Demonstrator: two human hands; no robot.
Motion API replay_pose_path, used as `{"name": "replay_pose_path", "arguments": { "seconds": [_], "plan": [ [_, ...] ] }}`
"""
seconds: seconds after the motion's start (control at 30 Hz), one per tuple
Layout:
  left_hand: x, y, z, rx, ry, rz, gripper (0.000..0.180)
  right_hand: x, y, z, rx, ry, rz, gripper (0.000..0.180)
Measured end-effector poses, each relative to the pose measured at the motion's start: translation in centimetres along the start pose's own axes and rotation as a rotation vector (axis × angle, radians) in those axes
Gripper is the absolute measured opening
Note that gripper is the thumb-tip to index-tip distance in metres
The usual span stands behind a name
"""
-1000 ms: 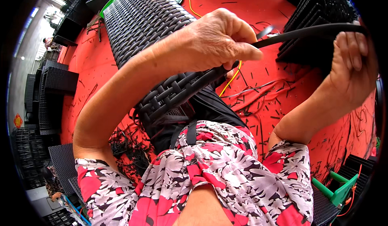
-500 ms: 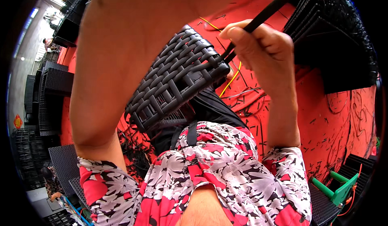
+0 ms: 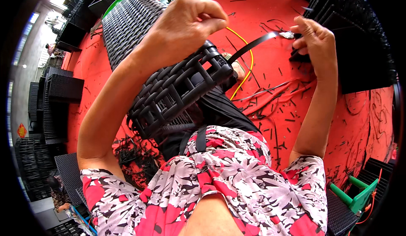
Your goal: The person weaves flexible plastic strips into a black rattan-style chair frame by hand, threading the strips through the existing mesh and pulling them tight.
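Note:
Across my lap lies a black woven rattan-style piece (image 3: 169,81), tilted, with open gaps in the weave along its near edge. From its right corner a black plastic strip (image 3: 247,48) curves up toward my right hand (image 3: 315,37). That hand is raised at the right, fingers curled around the strip's far part, which is blurred by glare. My left hand (image 3: 186,27) is above the woven piece, thumb and forefinger pinched together; whatever lies between them is too small to make out. Its forearm covers part of the weave.
Red floor covering (image 3: 296,105) is strewn with black strip offcuts. A yellow cord (image 3: 251,62) runs beyond the woven piece. Black stacked panels (image 3: 359,54) stand at right, a green-framed item (image 3: 359,196) at lower right. Dark woven furniture (image 3: 63,88) lines the left.
My left hand has come down and nearer, uncovering the far weave. My right hand has moved right and away from the corner, and the strip now stretches out toward it.

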State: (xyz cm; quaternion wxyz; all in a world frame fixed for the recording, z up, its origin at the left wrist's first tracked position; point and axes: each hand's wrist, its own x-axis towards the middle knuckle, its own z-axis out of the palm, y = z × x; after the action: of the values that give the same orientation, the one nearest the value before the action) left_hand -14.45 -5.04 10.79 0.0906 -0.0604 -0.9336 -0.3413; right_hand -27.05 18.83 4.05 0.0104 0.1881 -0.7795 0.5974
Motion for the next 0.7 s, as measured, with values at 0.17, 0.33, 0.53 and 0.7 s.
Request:
{"name": "replay_pose_path", "arguments": {
  "seconds": [0.17, 0.33, 0.53, 0.7],
  "plan": [
    [-3.7, -0.2, -0.9, 0.083, 0.003, 0.166, 0.005, -4.0, -0.4, 1.7, -0.094, 0.126, -0.34, 0.017],
    [-7.3, 1.0, -0.6, 0.303, -0.016, 0.243, 0.018, -6.4, -1.4, 5.1, 0.049, -0.074, -0.725, 0.011],
    [-10.7, 2.4, 0.2, 0.337, 0.038, 0.111, 0.029, -6.6, -3.1, 6.7, -0.013, -0.334, -0.838, 0.02],
    [-12.3, 2.6, 0.9, 0.412, 0.119, 0.1, 0.027, -5.9, -3.5, 6.6, -0.144, -0.442, -0.975, 0.019]
  ]
}}
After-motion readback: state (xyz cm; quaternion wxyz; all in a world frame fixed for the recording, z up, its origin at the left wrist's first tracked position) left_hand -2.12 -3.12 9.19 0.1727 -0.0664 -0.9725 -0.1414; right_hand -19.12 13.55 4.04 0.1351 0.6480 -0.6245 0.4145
